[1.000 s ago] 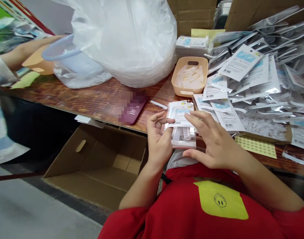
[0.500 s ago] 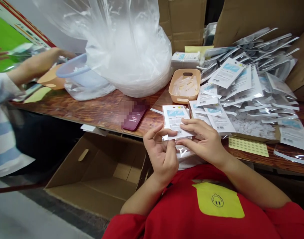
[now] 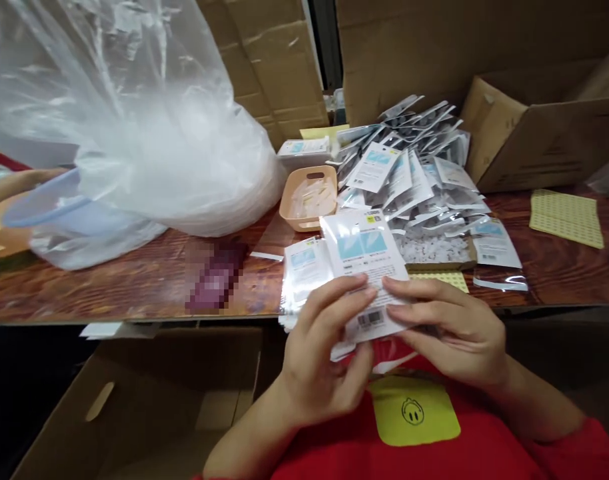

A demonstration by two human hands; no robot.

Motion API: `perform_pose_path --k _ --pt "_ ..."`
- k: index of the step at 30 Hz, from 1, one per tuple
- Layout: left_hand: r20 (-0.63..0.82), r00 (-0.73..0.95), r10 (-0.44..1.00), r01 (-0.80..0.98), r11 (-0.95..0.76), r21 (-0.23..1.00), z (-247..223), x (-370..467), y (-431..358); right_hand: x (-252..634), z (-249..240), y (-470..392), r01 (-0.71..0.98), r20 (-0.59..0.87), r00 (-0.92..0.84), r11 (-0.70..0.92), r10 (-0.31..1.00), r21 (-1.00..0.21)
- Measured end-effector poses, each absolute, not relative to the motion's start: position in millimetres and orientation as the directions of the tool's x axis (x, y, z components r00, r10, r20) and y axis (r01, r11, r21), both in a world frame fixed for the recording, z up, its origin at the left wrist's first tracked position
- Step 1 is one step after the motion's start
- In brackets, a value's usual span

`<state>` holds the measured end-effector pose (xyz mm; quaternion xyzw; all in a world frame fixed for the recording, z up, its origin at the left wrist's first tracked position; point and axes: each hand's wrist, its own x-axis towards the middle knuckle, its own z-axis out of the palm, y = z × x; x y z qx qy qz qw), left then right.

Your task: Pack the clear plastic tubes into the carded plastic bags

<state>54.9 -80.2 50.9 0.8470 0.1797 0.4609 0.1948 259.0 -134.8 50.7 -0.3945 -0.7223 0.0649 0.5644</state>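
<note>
Both my hands hold a white printed card packet [image 3: 363,247] with blue pictures, a yellow mark and a barcode, tilted up in front of my red shirt. My left hand [image 3: 324,353] grips its lower left side, fingertips on the card's face and thumb below. On the right edge, my right hand [image 3: 449,327] pinches with its fingers in front and the thumb underneath. Clear plastic hangs from the packet's lower end. Behind it, a similar packet [image 3: 307,267] lies at the table's front edge. What is inside the held packet cannot be made out.
An orange basket [image 3: 308,183] holds small translucent pieces. Many packets [image 3: 399,167] are heaped behind a shallow tray of white bits [image 3: 434,251]. A large plastic bag [image 3: 179,153] fills the left. Yellow sticker sheets [image 3: 567,219] lie right. An open carton [image 3: 149,400] stands below; another person's arm [image 3: 19,187] reaches in left.
The view has turned to the right. The packet has come up nearer to me, its card facing me more fully, with both hands still on it.
</note>
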Motion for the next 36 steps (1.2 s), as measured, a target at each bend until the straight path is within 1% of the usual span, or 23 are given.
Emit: perform_pose_path --k 2,4,8,11,13,15,18,20,22,24,26,28,29,31,32,35,36 --pt "0.654 0.663 0.366 0.029 -0.884 0.466 57 71 -74 275 44 -152 0.568 0.76 0.029 0.615 0.65 -0.548" --pt "0.625 0.728 0.283 -0.082 -0.869 0.489 58 94 -69 292 33 -168 0.64 0.77 0.128 0.541 0.625 -0.545" --pt "0.651 0.725 0.226 -0.22 -0.819 0.529 44 150 -64 325 14 -192 0.731 0.775 0.247 0.414 0.582 -0.543" --pt "0.687 0.706 0.175 -0.279 -0.823 0.495 28 194 -63 349 8 -203 0.757 0.744 0.293 0.329 0.6 -0.564" --pt "0.712 0.687 0.143 -0.29 -0.845 0.449 18 223 -63 364 3 -206 0.767 0.738 0.348 0.277 0.579 -0.579" --pt "0.692 0.705 0.152 -0.226 -0.878 0.422 8 252 -65 381 -5 -204 0.773 0.745 0.417 0.227 0.521 -0.592" --pt "0.529 0.815 0.236 0.003 -0.915 0.404 -3 284 -69 410 -24 -190 0.772 0.75 0.493 0.176 0.441 -0.61" --pt "0.469 0.837 0.281 0.096 -0.92 0.38 -6 292 -70 432 -37 -175 0.765 0.742 0.522 0.154 0.421 -0.625" --pt "0.495 0.824 0.277 0.105 -0.932 0.346 -5 287 -69 455 -49 -159 0.748 0.719 0.534 0.147 0.446 -0.647" --pt "0.545 0.798 0.257 0.098 -0.948 0.304 -1 272 -66 475 -56 -146 0.718 0.674 0.513 0.165 0.532 -0.676" --pt "0.585 0.762 0.278 0.136 -0.952 0.274 7 250 -59 493 -56 -138 0.708 0.613 0.414 0.185 0.673 -0.681" --pt "0.627 0.718 0.303 0.175 -0.95 0.259 17 222 -50 506 -51 -134 0.745 0.554 0.257 0.203 0.792 -0.635" --pt "0.65 0.689 0.321 0.193 -0.946 0.262 23 206 -45 512 -47 -133 0.774 0.536 0.19 0.21 0.822 -0.597" --pt "0.698 0.612 0.37 0.281 -0.928 0.245 33 172 -32 519 -39 -127 0.838 0.544 0.153 0.184 0.825 -0.514" --pt "0.721 0.558 0.412 0.357 -0.903 0.24 38 154 -25 522 -36 -122 0.867 0.559 0.173 0.143 0.811 -0.477" --pt "0.794 0.407 0.451 0.578 -0.8 0.159 47 100 -5 526 -33 -97 0.919 0.567 0.255 -0.014 0.783 -0.395" --pt "0.799 0.339 0.497 0.658 -0.732 0.177 48 82 1 526 -32 -87 0.924 0.548 0.267 -0.049 0.793 -0.38"
